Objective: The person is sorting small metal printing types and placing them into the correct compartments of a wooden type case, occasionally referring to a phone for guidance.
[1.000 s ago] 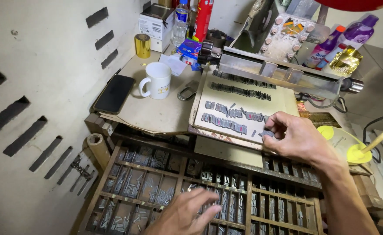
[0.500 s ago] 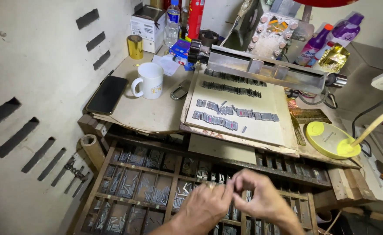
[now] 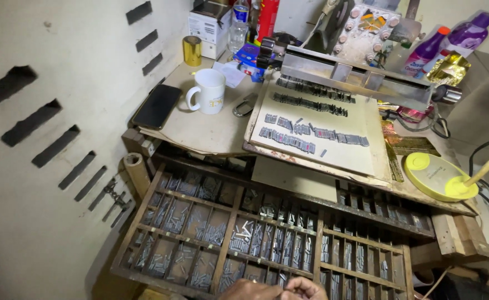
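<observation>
My left hand (image 3: 245, 290) and my right hand (image 3: 305, 288) show only as knuckles at the bottom edge, close together and touching, fingers curled. They hover over the front of a wooden type case (image 3: 229, 206) whose many small compartments hold metal type pieces. Whether anything is pinched between the fingers is hidden. Above the case lies a beige board (image 3: 344, 158) with short rows of set metal type (image 3: 289, 139) on it.
A white mug (image 3: 208, 91), a black phone (image 3: 156, 106) and a gold tin (image 3: 192, 51) sit on the round table top at the left. A metal bar (image 3: 361, 78) crosses behind the board. A yellow lamp base (image 3: 430, 175) stands right, purple bottles (image 3: 467, 33) behind.
My right hand left the type board and came down to meet my left hand over the case. Both hands have since slid toward the bottom edge, mostly out of view.
</observation>
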